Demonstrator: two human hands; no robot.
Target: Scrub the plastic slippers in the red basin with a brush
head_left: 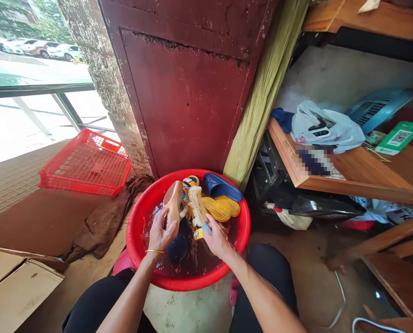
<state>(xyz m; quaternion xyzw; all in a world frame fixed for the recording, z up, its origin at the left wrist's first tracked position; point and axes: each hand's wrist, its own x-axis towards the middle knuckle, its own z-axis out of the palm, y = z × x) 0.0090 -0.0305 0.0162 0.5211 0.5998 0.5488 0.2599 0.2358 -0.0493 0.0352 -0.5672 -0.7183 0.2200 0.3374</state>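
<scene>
A red crate (97, 169) lies left. Over a red basin (132, 231) of murky water (206, 263), the left hand's (163, 230) fingers grip a tan sandal (175, 210) with textured brown sole; the right hand's (218, 239) pinch a cream-bristled brush (197, 206) by its handle. Yellow slippers (216, 210) and a navy slipper (223, 188) lie far right inside.

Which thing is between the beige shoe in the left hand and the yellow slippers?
The scrubbing brush in the right hand shows between them in the head view, with part of a yellow-and-blue slipper behind it.
</scene>
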